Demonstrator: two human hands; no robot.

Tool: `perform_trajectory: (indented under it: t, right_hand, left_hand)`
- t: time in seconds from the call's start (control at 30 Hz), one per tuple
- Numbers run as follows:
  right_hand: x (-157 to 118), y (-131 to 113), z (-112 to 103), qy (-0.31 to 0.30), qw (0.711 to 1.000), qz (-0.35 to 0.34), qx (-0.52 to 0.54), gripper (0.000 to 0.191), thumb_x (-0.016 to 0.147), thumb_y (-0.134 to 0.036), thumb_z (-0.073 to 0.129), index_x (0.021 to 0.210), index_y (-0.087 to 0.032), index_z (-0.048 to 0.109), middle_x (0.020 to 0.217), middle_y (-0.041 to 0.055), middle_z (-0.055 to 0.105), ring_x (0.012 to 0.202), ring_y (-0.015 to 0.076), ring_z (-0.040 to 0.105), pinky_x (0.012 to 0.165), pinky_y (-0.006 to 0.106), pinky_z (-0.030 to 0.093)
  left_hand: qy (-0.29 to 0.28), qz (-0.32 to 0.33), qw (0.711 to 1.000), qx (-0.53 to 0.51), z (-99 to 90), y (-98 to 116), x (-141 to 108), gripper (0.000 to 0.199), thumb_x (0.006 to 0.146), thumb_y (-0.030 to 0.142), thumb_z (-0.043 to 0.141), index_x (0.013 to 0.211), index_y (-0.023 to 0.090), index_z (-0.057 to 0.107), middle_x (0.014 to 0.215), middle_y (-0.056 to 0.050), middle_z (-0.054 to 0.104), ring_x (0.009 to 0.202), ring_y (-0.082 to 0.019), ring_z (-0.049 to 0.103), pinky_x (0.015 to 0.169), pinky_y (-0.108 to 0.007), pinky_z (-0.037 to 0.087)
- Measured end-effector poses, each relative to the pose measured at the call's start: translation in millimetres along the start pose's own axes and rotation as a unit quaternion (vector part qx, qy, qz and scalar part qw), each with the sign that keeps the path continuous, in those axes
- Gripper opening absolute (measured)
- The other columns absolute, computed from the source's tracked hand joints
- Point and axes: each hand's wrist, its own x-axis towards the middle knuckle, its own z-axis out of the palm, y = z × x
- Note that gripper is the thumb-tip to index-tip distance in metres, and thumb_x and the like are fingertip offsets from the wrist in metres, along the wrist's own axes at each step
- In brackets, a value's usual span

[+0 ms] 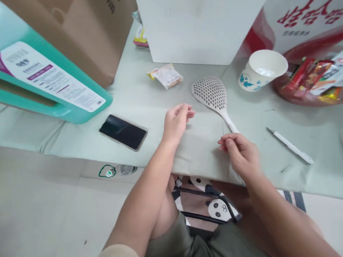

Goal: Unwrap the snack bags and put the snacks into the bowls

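Observation:
My left hand (177, 121) hovers at the middle of the table, loosely curled with its fingers slightly apart and nothing in it. Just beyond it to the right lies a pale skimmer (210, 93) with a perforated bowl. The skimmer's handle runs toward me, and its end is hidden behind my right hand (241, 151). That hand is half curled over the table's front part, its visible fingertips holding nothing; whether it touches the handle I cannot tell. Behind the left hand lies a small wrapped snack (167, 76).
A phone (123, 131) lies at left, beside a green jug (57, 83) and a cardboard box (87, 32). A white box (197, 32) stands at the back. At right are a paper cup (260, 69), a bowl of snacks (299, 93) and a white pen-like tool (290, 145).

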Motion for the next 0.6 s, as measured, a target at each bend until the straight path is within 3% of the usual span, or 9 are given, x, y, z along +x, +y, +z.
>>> perform_trajectory:
  t: [0.13,0.3,0.43,0.53,0.6]
  right_hand:
    - [22,-17,37,0.005,0.997,-0.071,-0.018,0.012,0.092,-0.03,0.06,0.095,-0.023,0.069,0.084,0.0044,0.074,0.074,0.0201,0.069,0.072,0.037,0.057]
    - [113,-46,92,0.05,0.977,-0.186,-0.09,0.022,0.083,-0.024,0.064,0.105,-0.022,0.066,0.106,0.0107,0.071,0.106,0.0284,0.067,0.091,0.046,0.055]
    - [185,-75,136,-0.007,0.969,-0.182,-0.168,0.052,0.083,-0.03,0.073,0.132,-0.019,0.058,0.137,0.0167,0.058,0.133,0.0364,0.055,0.115,0.058,0.042]
    - [208,-98,162,-0.074,0.956,-0.125,-0.255,0.073,0.083,-0.035,0.077,0.148,-0.018,0.048,0.16,0.0224,0.037,0.141,0.0438,0.049,0.114,0.062,0.04]
    - [210,-108,172,-0.109,0.942,-0.083,-0.306,0.077,0.084,-0.032,0.076,0.154,-0.02,0.044,0.164,0.0234,0.03,0.14,0.0455,0.051,0.111,0.062,0.043]
  left_hand:
    - [-0.023,-0.051,0.993,-0.103,-3.2,8,0,0.018,0.098,0.034,0.053,0.091,0.02,0.063,0.092,-0.004,0.074,0.084,-0.012,0.072,0.074,-0.022,0.052]
    - [-0.028,-0.1,0.982,-0.161,-13.7,6,-4,0.017,0.097,0.03,0.05,0.084,0.021,0.055,0.08,-0.001,0.063,0.071,-0.011,0.064,0.067,-0.023,0.048]
    - [0.003,-0.089,0.971,-0.223,-21.6,10,1,0.019,0.096,0.025,0.049,0.078,0.02,0.053,0.068,0.002,0.054,0.062,-0.009,0.056,0.062,-0.021,0.044]
    - [0.036,-0.075,0.96,-0.266,-22.6,14,4,0.022,0.094,0.023,0.047,0.073,0.019,0.053,0.061,0.003,0.048,0.057,-0.009,0.049,0.058,-0.021,0.042]
    - [0.041,-0.067,0.955,-0.287,-21.6,14,5,0.024,0.093,0.021,0.047,0.07,0.019,0.054,0.059,0.003,0.046,0.056,-0.009,0.047,0.056,-0.02,0.04]
